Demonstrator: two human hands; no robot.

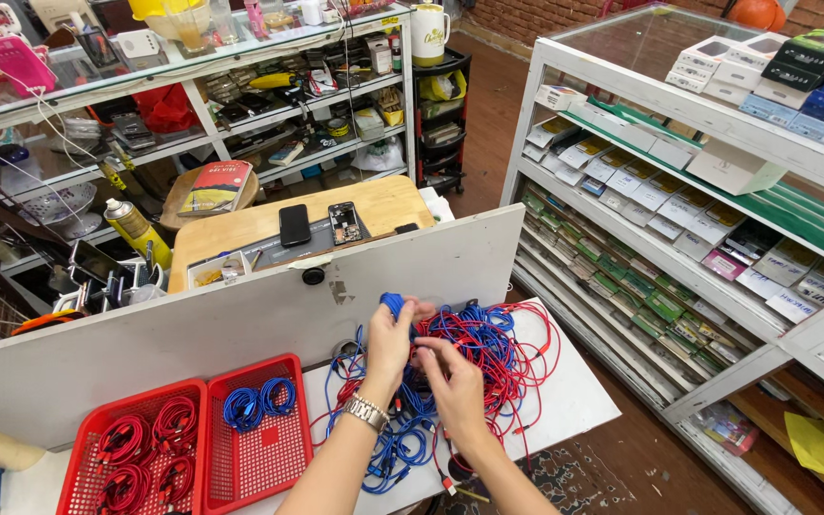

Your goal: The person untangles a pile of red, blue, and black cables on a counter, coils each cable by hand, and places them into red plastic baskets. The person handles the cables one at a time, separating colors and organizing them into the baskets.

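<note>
While my left hand (390, 336) pinches a blue cable (394, 303) at the top of the tangle (474, 348), fingers closed round its bend, my right hand (452, 380) sits just beside it with fingers curled on strands of the same heap; which strand they grip I cannot tell. The tangle of red and blue cables lies on the white table (579, 401), against the grey board (240, 319). To my left stand two red baskets: the near one (255, 463) holds a blue coil (257, 401), the far one (97, 448) holds red coils (150, 448).
</note>
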